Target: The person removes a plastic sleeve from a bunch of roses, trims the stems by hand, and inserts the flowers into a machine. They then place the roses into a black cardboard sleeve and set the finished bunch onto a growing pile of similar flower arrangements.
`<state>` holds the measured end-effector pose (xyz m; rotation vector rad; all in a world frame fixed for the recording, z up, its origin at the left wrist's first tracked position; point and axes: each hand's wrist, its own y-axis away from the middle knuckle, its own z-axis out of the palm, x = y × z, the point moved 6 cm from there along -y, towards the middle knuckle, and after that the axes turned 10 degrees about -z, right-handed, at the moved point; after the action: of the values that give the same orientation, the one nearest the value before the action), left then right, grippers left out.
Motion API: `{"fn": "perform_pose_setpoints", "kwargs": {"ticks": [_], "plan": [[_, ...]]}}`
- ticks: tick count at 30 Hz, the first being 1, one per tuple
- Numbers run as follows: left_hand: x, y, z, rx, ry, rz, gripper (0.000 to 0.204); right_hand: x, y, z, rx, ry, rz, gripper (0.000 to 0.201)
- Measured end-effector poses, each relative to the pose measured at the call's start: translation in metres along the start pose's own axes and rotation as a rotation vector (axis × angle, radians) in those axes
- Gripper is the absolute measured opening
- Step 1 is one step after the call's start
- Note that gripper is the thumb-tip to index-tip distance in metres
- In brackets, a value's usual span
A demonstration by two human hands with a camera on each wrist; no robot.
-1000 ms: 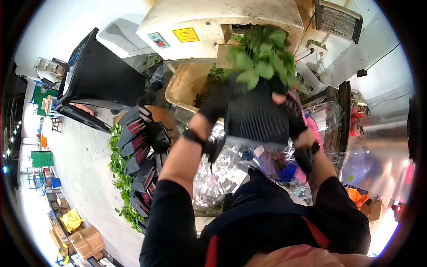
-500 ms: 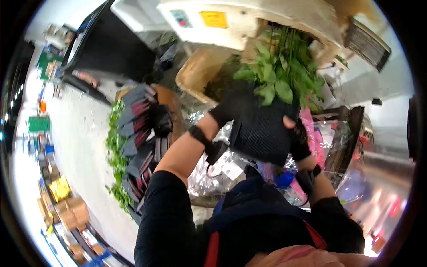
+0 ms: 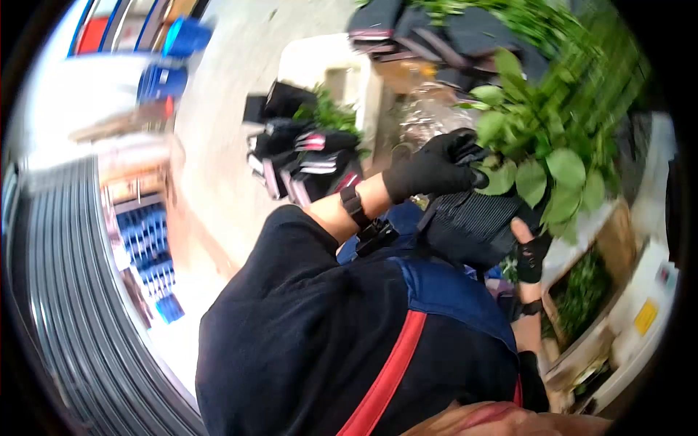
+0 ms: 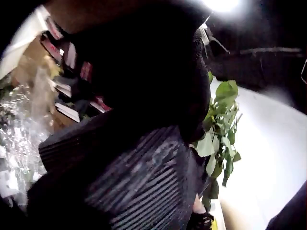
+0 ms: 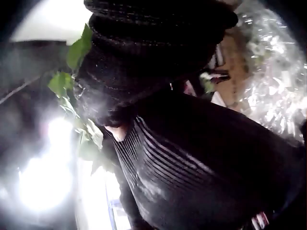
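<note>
A bunch of leafy stems (image 3: 567,156) is wrapped at its near end in a black ribbed sheet (image 3: 465,225), held in front of the person's waist. Its stems point away to the upper right, blurred. My left hand (image 3: 436,167), in a black fingerless glove, grips the wrap's left side with fingers curled by the lowest leaves. On the other side my right hand (image 3: 532,254) holds the bunch, thumb on the ribs. Both wrist views show the ribbed wrap (image 4: 153,191) close up, green leaves beyond it. Whatever the wrap encloses is hidden.
More wrapped bunches (image 3: 313,156) lie on the left beside a white tub (image 3: 320,62), and others (image 3: 480,33) at the top. Crumpled clear plastic (image 3: 429,120) is beyond the left hand. At the right stand a trough of leaf trimmings (image 3: 582,291) and an off-white machine (image 3: 654,291).
The bunch has come away from the machine's opening, where its stems pointed before. Body and view have turned, putting the machine at the lower right. Both hands stay on the bunch.
</note>
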<state>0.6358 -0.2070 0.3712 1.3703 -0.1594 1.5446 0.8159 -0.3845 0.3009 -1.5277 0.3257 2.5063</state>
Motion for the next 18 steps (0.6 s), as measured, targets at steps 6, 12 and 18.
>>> {"fn": "perform_pose_setpoints", "kwargs": {"ticks": [6,12,18], "plan": [[0.001,0.078,-0.199,0.697,0.158,0.069,0.06,0.006,-0.225,0.228,-0.412,0.472,0.133,0.03],[-0.034,0.138,-0.418,0.876,0.214,-0.063,0.029,0.205,-0.289,0.362,-0.37,0.023,0.728,0.033],[0.028,0.105,-0.603,1.187,-1.333,-0.147,0.063,0.412,-0.332,0.321,-0.215,0.002,0.993,0.029]]}}
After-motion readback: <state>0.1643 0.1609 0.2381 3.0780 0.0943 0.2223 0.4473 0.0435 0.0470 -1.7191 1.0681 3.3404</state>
